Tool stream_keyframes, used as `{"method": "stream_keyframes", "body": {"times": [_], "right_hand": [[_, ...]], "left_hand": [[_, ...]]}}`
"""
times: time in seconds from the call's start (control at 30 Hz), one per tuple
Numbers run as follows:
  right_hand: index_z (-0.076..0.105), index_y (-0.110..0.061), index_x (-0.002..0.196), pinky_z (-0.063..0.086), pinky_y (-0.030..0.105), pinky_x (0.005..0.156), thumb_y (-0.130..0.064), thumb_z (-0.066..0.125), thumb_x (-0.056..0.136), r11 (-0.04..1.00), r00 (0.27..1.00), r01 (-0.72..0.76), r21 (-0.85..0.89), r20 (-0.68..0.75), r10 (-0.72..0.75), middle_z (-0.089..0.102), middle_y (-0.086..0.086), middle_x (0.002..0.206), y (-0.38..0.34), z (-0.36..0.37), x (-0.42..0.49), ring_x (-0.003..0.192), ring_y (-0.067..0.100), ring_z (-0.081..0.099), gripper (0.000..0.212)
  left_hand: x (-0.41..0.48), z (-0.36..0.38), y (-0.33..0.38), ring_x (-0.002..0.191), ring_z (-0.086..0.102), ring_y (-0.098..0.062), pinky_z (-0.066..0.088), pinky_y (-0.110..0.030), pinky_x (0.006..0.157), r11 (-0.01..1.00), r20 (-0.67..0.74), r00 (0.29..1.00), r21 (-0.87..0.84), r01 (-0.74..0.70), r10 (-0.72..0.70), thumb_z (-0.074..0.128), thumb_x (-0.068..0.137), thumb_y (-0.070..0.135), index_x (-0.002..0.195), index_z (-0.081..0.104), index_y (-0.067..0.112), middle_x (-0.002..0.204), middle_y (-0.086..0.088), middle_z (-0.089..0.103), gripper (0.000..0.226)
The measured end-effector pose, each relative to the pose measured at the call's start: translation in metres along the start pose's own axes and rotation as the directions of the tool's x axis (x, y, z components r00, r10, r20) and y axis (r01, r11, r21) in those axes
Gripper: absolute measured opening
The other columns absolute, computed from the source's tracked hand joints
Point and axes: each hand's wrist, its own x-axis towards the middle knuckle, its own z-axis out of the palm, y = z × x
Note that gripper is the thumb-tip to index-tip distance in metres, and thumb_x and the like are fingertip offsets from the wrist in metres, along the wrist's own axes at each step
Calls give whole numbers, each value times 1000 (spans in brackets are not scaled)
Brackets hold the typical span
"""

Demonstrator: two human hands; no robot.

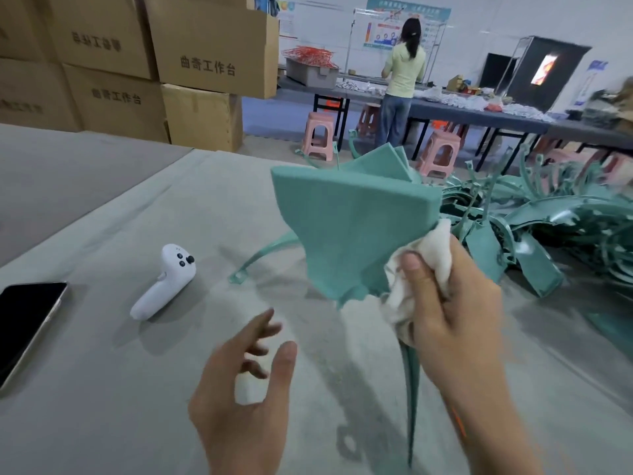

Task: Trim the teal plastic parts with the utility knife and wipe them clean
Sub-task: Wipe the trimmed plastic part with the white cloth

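Wiping looks to be the step in hand. The right hand (455, 303) is curled round a crumpled white rag (428, 262) and with it pinches the lower edge of a teal part (349, 228), held up off the table (102, 389). The part is a broad, matte, fine-grained panel with a rounded corner, and below the hand it narrows into a thin curved stem. The left hand (246, 389), just below and left of the part, is spread open and holds nothing. Next it probably needs to steady the panel so the soft cloth can rub across it. A pile (565, 217) of glossier ribbed parts lies beyond the right hand. No knife shows.
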Motion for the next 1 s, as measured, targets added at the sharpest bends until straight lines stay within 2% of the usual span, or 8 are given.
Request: {"method": "stream_keyframes", "body": {"times": [0.1,0.2,0.27,0.37,0.47,0.57,0.77,1.0], "right_hand": [[51,-30,94,40,13,61,-31,49,95,971,954,205,-126,247,-170,52,-18,73,-8,-30,10,65,1,50,3],[63,-27,111,50,42,67,-25,56,96,947,803,300,-112,566,-187,64,-12,94,-24,-37,17,84,14,60,17],[64,-28,118,50,44,73,-20,57,96,967,718,253,-37,677,-162,68,-9,105,-36,-40,18,97,18,63,25],[66,-25,116,50,41,74,-24,54,97,946,726,322,-33,650,-225,68,-8,102,-50,-36,10,93,18,62,23],[67,-20,113,50,40,76,-39,39,101,883,774,435,-178,576,-265,67,-5,97,-68,-15,-4,87,22,60,36],[66,-14,118,47,38,77,-28,45,100,861,816,459,-219,486,-312,67,-1,101,-73,6,-17,87,24,58,30],[69,-13,112,48,40,87,-11,63,85,822,786,504,-264,533,-311,69,0,101,-45,8,-3,92,27,63,28],[63,-25,117,13,37,120,-22,58,91,787,749,451,-422,658,-76,65,-9,120,-6,-1,7,127,16,52,27]], "left_hand": [[18,-6,23,111,53,-34,44,-35,100,947,-114,946,145,-287,305,72,73,45,124,60,22,126,-8,55,57],[46,-15,49,128,41,-31,37,-47,106,849,226,890,279,-448,396,76,63,54,126,60,20,136,-9,48,73],[58,-25,57,105,61,-12,47,-32,92,893,504,820,187,-410,271,77,63,54,106,71,30,109,9,68,49],[55,-35,61,53,46,3,38,-16,51,999,689,724,52,0,-36,69,67,54,74,70,21,58,5,61,34],[41,-35,59,43,32,0,28,-11,42,988,594,790,88,125,-153,71,72,23,52,54,19,45,11,41,27],[34,-32,61,42,29,-3,28,-12,41,977,495,842,100,190,-214,63,73,1,46,47,19,43,10,37,37],[33,-60,53,45,46,-2,41,-17,46,966,372,897,-3,260,-240,81,58,49,68,69,26,50,7,57,28],[29,-82,35,44,48,-11,43,-20,48,940,231,912,44,339,-339,89,64,37,66,69,17,49,3,57,29]]}}
